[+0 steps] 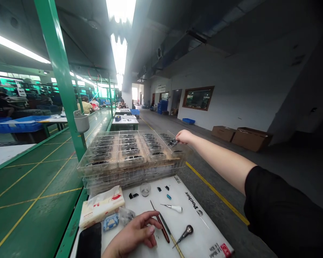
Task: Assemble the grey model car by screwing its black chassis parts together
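My right arm reaches out to the far right corner of a stack of clear plastic trays [131, 161]. There my right hand [184, 137] pinches a small dark, shiny part [173, 142] above one compartment. Rows of similar dark parts [134, 157] lie in the tray's compartments. My left hand [140, 229] hovers over or rests on the white board [204, 229], its fingers loosely apart and nothing in them. Close to its fingertips lie a thin reddish-brown stick [164, 231] and a slim file-like tool [168, 229]. Whether the fingers touch them I cannot tell.
An awl [187, 232], a white-handled pick [174, 208], a small clear cup [145, 190] and several black bits [133, 196] lie on the board. Tissues [102, 206], a blue-white packet [111, 222] and a phone [89, 242] sit left. A green post [61, 71] rises beside the conveyor [43, 186].
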Demonstrator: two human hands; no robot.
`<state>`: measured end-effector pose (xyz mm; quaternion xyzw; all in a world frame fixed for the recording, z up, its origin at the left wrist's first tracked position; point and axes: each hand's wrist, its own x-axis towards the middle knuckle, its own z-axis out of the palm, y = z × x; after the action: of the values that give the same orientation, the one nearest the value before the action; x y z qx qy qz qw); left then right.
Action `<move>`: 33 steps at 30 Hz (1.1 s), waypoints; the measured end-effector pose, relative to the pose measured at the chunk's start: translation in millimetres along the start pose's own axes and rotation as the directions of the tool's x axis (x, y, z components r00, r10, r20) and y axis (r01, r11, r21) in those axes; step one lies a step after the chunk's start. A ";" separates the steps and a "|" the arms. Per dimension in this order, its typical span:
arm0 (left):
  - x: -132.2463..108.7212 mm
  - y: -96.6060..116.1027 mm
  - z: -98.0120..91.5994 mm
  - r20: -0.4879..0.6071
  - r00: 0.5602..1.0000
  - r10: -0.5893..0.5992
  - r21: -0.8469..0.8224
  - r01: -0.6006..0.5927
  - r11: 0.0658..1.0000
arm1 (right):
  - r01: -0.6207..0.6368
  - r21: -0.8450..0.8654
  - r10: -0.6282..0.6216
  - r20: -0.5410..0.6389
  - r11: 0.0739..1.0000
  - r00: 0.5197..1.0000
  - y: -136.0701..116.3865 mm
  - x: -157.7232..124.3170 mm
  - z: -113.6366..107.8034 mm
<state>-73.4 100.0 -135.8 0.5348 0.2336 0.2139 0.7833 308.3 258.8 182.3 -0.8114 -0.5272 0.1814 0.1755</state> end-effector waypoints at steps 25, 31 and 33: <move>2.0 0.9 7.0 -0.007 0.999 0.037 -0.011 -0.037 0.999 | 0.219 -0.360 -0.224 0.028 0.907 0.974 -39.1 14.8 24.6; 8.2 -6.9 -0.1 0.017 0.998 0.060 -0.025 -0.060 0.998 | 0.236 -0.332 -0.314 -0.201 0.913 0.928 -45.1 3.4 21.7; 10.5 -8.7 -5.3 0.036 0.997 0.074 -0.008 -0.074 0.997 | 0.269 -0.310 -0.369 -0.336 0.912 0.866 -42.6 -11.3 19.5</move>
<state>-67.5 107.1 -147.1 0.5441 0.1987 0.2337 0.7809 261.0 266.5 186.8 -0.7473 -0.6285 -0.0829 0.1991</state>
